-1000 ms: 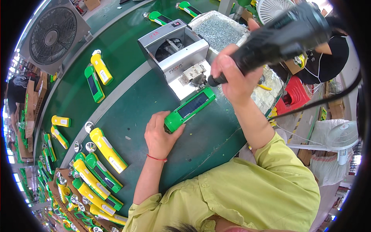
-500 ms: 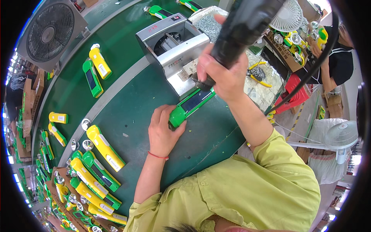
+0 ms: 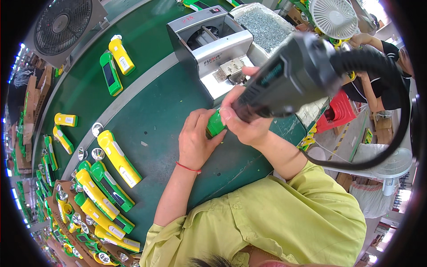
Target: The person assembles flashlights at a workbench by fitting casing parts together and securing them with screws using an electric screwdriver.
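My right hand [image 3: 247, 120] is wrapped round a black corded electric screwdriver [image 3: 278, 82], tilted with its cable end up and to the right. Its tip is hidden behind my fingers. My left hand [image 3: 195, 135] grips the near end of a green flashlight housing [image 3: 215, 123] on the dark green table. Most of that housing is out of sight under my right hand and the tool. Just beyond both hands stands a grey metal screw feeder [image 3: 213, 53], with a small metal block at its front.
A white tray of loose screws [image 3: 262, 26] sits behind the feeder. Several yellow-and-green flashlights [image 3: 118, 158] lie along the left, with more on the green belt [image 3: 142, 42]. The screwdriver's thick cable [image 3: 396, 120] loops at right. Another person's arm [image 3: 371, 91] shows at far right.
The screwdriver has swung from steep to more slanted, its cable end lower and farther right. The flashlight housing has become mostly hidden. My whole view has shifted slightly.
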